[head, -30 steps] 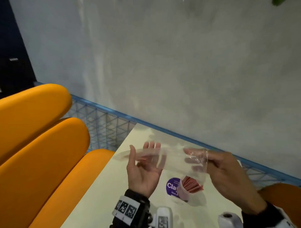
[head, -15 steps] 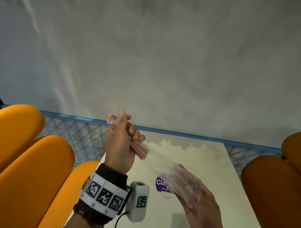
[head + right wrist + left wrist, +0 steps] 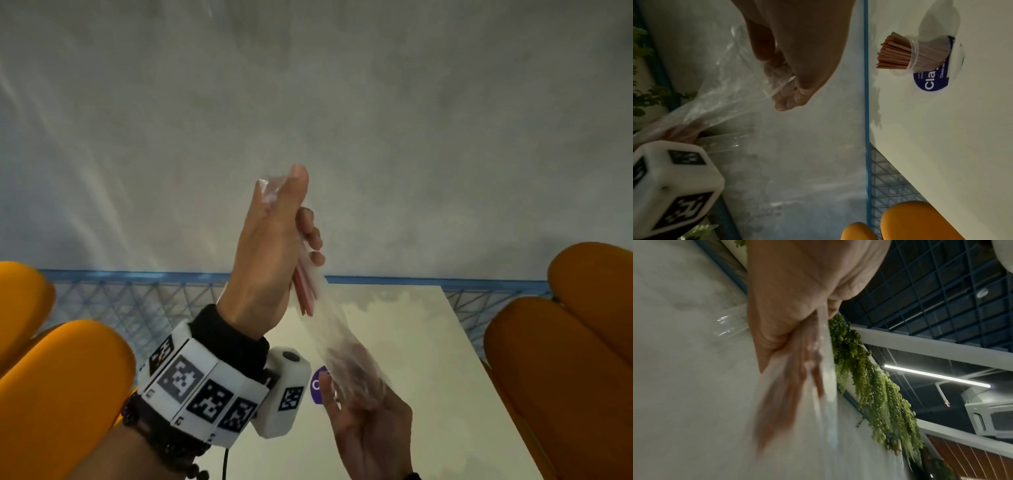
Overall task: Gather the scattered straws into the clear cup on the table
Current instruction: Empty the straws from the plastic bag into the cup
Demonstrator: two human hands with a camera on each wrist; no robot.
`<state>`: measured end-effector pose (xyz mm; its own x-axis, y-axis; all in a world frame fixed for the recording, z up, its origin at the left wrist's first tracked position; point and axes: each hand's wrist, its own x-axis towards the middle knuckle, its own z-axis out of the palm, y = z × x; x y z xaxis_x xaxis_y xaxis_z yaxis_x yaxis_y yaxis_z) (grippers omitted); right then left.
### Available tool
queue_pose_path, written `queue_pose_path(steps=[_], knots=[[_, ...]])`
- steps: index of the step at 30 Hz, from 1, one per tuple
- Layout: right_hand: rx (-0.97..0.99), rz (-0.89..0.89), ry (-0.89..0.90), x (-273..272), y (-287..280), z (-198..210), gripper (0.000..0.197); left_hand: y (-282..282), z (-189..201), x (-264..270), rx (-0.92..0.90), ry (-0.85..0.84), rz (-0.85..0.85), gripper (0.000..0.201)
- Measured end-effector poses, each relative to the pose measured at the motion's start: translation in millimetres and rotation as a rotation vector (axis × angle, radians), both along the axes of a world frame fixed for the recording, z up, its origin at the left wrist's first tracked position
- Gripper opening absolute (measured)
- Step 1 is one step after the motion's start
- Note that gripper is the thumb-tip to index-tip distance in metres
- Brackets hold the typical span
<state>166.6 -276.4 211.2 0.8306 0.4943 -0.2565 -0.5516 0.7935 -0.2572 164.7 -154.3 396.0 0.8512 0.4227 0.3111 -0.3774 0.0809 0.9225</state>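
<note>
A clear plastic bag hangs slanted above the table, with a few pink straws inside near its top. My left hand is raised and grips the bag's upper end together with those straws. Lower down, my right hand pinches the bag's bottom end. The clear cup stands on the table, packed with several reddish straws. In the head view the bag and my right hand hide the cup.
The white table carries a round purple sticker beside the cup. Orange seat cushions flank it at left and right. A blue wire-mesh rail and a grey wall close off the far side.
My left hand has risen with the bag's top end, so the bag has gone from level to steeply slanted. My right hand has dropped lower with the bottom end.
</note>
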Motion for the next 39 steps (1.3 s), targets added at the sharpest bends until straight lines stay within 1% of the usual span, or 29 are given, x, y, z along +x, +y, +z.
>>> queue_pose_path(steps=[1,3,5,7,9,12,15,17,19,21,24,26,27,28,31,33,36,39], knots=[[0.065,0.023,-0.002,0,0,3,0.027,-3,0,-1,0.043,0.022,-0.012,0.025],[0.044,0.001,0.030,-1,3,8,0.024,-8,-2,-1,0.107,0.070,-0.015,0.022],[0.049,-0.003,0.031,-2,4,7,0.026,-9,-4,-2,0.179,0.100,0.009,0.033],[0.038,-0.009,0.032,-6,4,11,0.024,-10,-2,-3,0.236,0.088,0.034,0.041],[0.004,-0.014,0.027,-9,4,13,0.023,-11,0,-3,0.222,0.081,-0.015,0.042],[-0.032,-0.021,0.042,-11,6,14,0.036,-11,2,0,0.201,0.105,-0.139,0.043],[-0.058,-0.015,0.081,-12,5,12,0.027,-4,2,4,0.123,0.093,-0.244,0.045],[-0.072,-0.015,0.146,-9,5,8,0.027,-2,2,3,0.142,0.135,-0.281,0.040],[-0.072,-0.011,0.195,-7,5,5,0.033,-2,1,3,0.192,0.166,-0.259,0.029],[-0.053,-0.008,0.237,-6,6,3,0.038,-2,4,0,0.211,0.179,-0.237,0.022],[0.016,0.058,0.243,-7,5,1,0.037,1,11,-2,0.274,0.186,-0.214,0.028],[0.078,0.107,0.222,-8,5,0,0.037,-2,12,-4,0.351,0.231,-0.254,0.028],[0.087,0.111,0.222,-7,5,0,0.037,-3,11,-5,0.343,0.236,-0.264,0.027],[0.079,0.105,0.226,-6,5,-1,0.037,-3,11,-5,0.294,0.219,-0.263,0.025],[0.074,0.106,0.233,-3,4,-2,0.033,-3,13,-4,0.080,0.129,-0.331,0.031],[0.080,0.131,0.230,-3,4,-4,0.034,-6,16,-3,0.033,0.097,-0.372,0.034],[0.099,0.192,0.227,-7,4,-7,0.035,-12,19,-2,-0.033,0.061,-0.385,0.032],[0.116,0.244,0.209,-9,0,-5,0.034,-16,20,-1,-0.065,0.079,-0.395,0.030]])
